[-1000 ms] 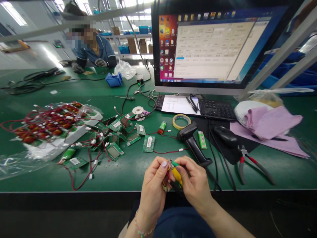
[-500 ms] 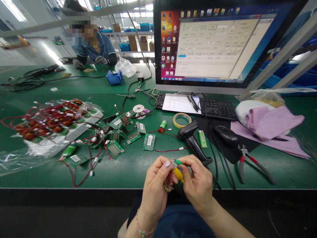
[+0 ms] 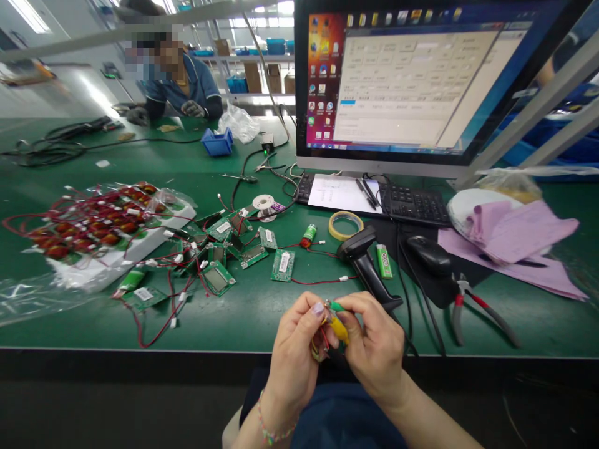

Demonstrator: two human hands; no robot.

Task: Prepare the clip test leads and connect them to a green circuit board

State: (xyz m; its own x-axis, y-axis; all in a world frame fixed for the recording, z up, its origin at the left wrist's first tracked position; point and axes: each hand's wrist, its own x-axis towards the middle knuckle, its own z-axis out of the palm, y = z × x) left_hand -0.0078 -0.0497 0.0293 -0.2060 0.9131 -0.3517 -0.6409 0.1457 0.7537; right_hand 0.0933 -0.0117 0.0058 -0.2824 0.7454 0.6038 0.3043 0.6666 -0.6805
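Note:
Both hands meet just above the front edge of the table. My right hand [image 3: 377, 346] is closed round a green alligator clip [image 3: 336, 306] and a yellow alligator clip [image 3: 339, 328]. The tips of both clips point at the fingers of my left hand [image 3: 297, 343], which pinches a small piece with a red wire [image 3: 326, 340]. My fingers hide most of that piece. Just beyond them lie a black barcode scanner [image 3: 369, 268] and a green circuit board [image 3: 282, 265] with a white label.
Several circuit boards with displays [image 3: 218, 279] lie heaped at left, beside a white foam tray [image 3: 135, 249] of red-wired parts. A monitor [image 3: 393, 165] and keyboard [image 3: 416, 206] stand behind. Pliers [image 3: 463, 293] and a mouse [image 3: 428, 254] are at right. A gloved co-worker [image 3: 187, 87] sits opposite.
The view has shifted slightly. Both hands keep nearly the same pose, with the clips still held between them. The co-worker's gloved hand at far left has moved a little to the left.

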